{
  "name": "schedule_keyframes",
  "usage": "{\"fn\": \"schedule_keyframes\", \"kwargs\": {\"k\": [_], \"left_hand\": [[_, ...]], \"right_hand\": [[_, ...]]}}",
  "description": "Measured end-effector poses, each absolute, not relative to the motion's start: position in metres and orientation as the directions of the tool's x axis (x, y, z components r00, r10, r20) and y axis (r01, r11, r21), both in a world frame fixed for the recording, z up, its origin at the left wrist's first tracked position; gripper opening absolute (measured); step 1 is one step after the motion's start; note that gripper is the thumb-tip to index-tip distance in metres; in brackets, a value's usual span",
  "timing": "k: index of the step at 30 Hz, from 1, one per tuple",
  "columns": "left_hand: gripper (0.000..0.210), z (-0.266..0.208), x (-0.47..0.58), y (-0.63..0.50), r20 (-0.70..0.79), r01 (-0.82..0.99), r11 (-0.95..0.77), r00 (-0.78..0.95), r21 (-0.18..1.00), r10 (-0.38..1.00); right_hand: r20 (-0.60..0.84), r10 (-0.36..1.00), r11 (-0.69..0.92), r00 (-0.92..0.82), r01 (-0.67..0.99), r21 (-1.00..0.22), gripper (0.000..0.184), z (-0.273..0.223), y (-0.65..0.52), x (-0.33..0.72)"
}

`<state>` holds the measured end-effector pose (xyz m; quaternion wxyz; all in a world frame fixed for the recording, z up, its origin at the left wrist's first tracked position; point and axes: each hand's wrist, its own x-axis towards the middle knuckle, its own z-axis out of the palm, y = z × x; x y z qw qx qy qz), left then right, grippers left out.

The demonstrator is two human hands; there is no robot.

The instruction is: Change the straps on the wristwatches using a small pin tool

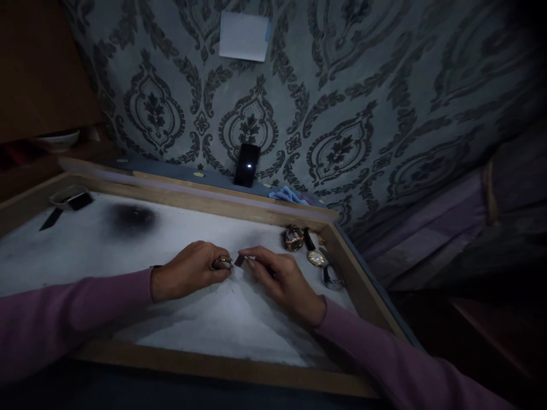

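Over the white surface of a wood-framed tray (205,356), my left hand (192,270) is closed around a wristwatch (222,262), whose round metallic case shows between thumb and forefinger. Most of the watch is hidden by the fingers. Just right of it, my right hand (280,279) pinches a small dark, flat, squarish piece (240,260) by its edge. Its exact kind is too dim to tell. A narrow gap separates the two held things.
Inside the tray's right side lie a metal-band watch (293,238), a gold-faced watch (316,258) and a dark-strapped watch (332,277). A clear container (70,196) sits far left. Behind the tray are a phone (247,165) against the wall and a blue cloth (288,195).
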<state>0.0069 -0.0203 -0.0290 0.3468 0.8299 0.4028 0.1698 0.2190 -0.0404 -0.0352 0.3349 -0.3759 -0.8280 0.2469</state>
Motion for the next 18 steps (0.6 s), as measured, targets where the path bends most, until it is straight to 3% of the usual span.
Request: {"fn": "schedule_keyframes", "kwargs": {"k": [8, 18], "left_hand": [[0.020, -0.0284, 0.0058, -0.0235, 0.027, 0.587, -0.480, 0.615, 0.652, 0.788], [0.018, -0.0304, 0.0070, -0.0209, 0.013, 0.595, -0.487, 0.625, 0.639, 0.781]], "right_hand": [[0.432, 0.737, 0.669, -0.521, 0.464, -0.581, 0.025, -0.0391, -0.0390, 0.2203], [0.437, 0.726, 0.679, -0.531, 0.458, -0.573, 0.025, -0.0403, -0.0386, 0.2184]]}}
